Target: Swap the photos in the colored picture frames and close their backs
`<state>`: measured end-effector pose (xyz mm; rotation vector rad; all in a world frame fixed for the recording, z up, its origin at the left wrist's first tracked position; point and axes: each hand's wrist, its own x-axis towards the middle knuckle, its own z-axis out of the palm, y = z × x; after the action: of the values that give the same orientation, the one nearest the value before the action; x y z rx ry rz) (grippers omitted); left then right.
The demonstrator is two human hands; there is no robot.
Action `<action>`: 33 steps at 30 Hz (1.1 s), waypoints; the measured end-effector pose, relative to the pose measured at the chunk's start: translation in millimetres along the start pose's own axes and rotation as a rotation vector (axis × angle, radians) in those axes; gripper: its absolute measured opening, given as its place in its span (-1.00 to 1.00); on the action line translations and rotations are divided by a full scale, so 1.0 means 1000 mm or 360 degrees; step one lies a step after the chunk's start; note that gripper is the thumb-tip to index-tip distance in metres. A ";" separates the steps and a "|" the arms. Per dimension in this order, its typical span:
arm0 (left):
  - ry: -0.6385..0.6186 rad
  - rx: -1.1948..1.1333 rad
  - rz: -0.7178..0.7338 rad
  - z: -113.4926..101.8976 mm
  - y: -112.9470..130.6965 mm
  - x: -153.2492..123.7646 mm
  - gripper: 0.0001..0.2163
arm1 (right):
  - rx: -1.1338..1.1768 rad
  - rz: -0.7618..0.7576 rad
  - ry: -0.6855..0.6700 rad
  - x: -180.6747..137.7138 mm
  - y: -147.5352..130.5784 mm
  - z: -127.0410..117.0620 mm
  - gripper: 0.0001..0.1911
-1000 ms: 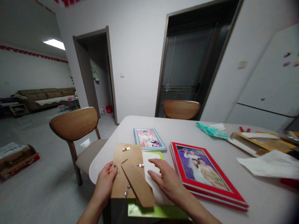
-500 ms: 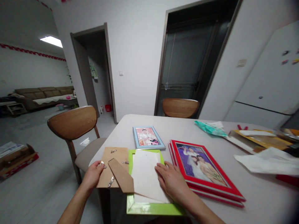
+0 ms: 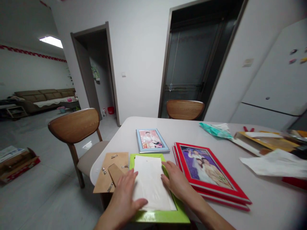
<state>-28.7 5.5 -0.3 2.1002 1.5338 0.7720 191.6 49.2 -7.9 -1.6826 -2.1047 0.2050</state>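
Note:
A lime green picture frame [image 3: 158,216] lies face down at the table's near edge, with a white sheet of paper [image 3: 150,182] inside it. My left hand [image 3: 126,193] rests with fingers apart over the paper's left side and the frame's left edge. On the opposite side, my right hand [image 3: 176,179] touches the paper's right edge, fingers stretched out. Left of the frame lies the brown backing board [image 3: 102,182] with metal clips and a stand flap, partly hidden by my left hand.
A blue frame [image 3: 152,140] with a photo lies behind. Red photo frames [image 3: 208,169] are stacked to the right. Farther right are a teal plastic packet [image 3: 214,130], a white sheet [image 3: 275,163] and envelopes. Wooden chairs [image 3: 74,124] stand at the table [image 3: 187,134].
My left hand has let go of the backing board and moved right onto the paper and green frame. The board now lies slightly further left. The paper sits straighter within the frame.

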 end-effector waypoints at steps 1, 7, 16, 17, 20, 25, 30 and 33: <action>-0.0136 0.0022 0.0047 0.007 0.010 -0.004 -0.28 | -0.0036 0.0037 -0.0020 0.001 0.001 0.001 -0.55; -0.0474 0.0091 0.0145 0.017 0.028 -0.012 -0.22 | -0.0077 0.0179 -0.0077 0.006 0.004 0.001 -0.44; -0.0219 -0.0145 0.0007 0.017 0.024 -0.004 -0.26 | 0.1945 0.0731 -0.0250 0.011 -0.015 -0.027 -0.41; -0.0167 -0.0164 0.0005 0.016 0.030 -0.001 -0.26 | 0.2160 0.0721 -0.0205 0.011 -0.022 -0.032 -0.42; -0.0053 -0.0170 0.0188 0.018 0.050 0.005 -0.26 | 0.2433 0.0736 -0.0032 0.011 -0.038 -0.043 -0.40; 0.0295 -0.0161 0.0460 0.020 0.058 0.001 -0.44 | 0.2182 0.0633 -0.0167 0.012 -0.032 -0.040 -0.38; 0.0703 -0.0392 -0.0096 -0.004 0.027 -0.006 -0.57 | 0.1257 0.0492 -0.0121 0.014 -0.005 -0.025 -0.39; 0.0878 -0.0687 -0.0413 -0.020 0.002 -0.009 -0.58 | 0.0602 0.0381 -0.0031 0.016 0.003 -0.017 -0.44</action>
<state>-42.4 -3.5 14.4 1.4050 1.6633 1.5080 198.5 62.4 10.1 -1.6934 -1.7356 0.6509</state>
